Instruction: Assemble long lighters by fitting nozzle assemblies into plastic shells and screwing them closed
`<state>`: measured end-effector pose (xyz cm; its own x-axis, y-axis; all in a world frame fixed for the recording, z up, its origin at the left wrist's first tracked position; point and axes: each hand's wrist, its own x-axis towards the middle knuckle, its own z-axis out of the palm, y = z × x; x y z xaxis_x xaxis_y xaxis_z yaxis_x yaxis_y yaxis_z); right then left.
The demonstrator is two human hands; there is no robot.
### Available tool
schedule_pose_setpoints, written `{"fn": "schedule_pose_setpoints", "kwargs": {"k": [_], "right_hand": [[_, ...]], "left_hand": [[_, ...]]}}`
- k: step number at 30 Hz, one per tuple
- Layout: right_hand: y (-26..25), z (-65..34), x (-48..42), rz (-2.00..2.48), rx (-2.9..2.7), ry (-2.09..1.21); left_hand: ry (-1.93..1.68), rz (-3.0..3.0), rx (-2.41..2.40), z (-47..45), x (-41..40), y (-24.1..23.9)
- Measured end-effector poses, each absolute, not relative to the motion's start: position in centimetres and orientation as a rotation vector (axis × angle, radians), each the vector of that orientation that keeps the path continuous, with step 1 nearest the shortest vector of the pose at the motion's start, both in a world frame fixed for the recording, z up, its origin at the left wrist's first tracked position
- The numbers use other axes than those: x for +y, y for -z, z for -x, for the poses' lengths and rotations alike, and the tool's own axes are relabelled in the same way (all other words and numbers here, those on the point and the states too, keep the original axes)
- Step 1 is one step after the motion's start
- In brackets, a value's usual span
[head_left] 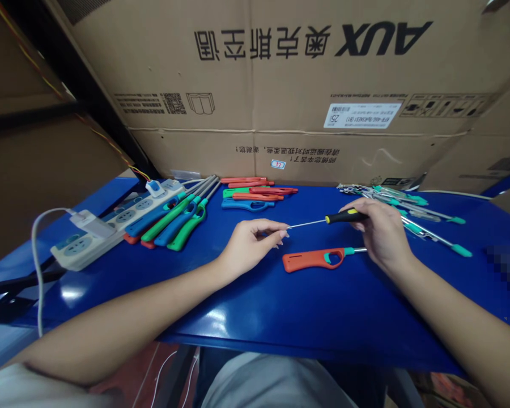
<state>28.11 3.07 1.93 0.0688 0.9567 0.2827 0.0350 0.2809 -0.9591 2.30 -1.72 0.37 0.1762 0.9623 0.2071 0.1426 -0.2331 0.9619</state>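
Observation:
My right hand (385, 229) is closed around the black and yellow handle of a screwdriver (346, 216), its thin shaft pointing left. At the shaft's tip, my left hand (255, 241) has thumb and fingers pinched together; whatever sits between them is too small to make out. Just below the shaft, an orange gas lighter (304, 260) with a green trigger lies on the blue table (246, 306). Part of its metal tube is hidden behind my right hand.
Several blue and green lighters (174, 221) lie against a white power strip (79, 252) at left. Loose coloured handle shells (255, 195) lie at the back. Metal lighter tubes with green ends (440, 226) are piled at right. A large cardboard box (161, 68) stands behind.

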Motion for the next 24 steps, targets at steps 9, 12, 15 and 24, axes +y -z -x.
{"fn": "schedule_pose_setpoints", "kwargs": {"k": [9, 12, 15, 24], "right_hand": [[-2.06, -28.24, 2.96, 1.064, -1.355, -0.929], [-2.04, -28.30, 3.01, 1.060, -1.368, -0.916], [-2.06, -28.30, 3.08, 1.047, -1.349, -0.920], [-2.26, -27.96, 2.84, 1.047, -1.353, -0.947]], "left_hand": [[-1.196, -1.385, 0.972, -2.50, -1.64, -0.50], [-1.209, -1.386, 0.960, -2.55, -1.71, -0.52], [-1.222, -1.382, 0.948, -2.54, -1.76, -0.50], [-1.219, -1.352, 0.945, -2.56, -1.86, -0.55]]}}
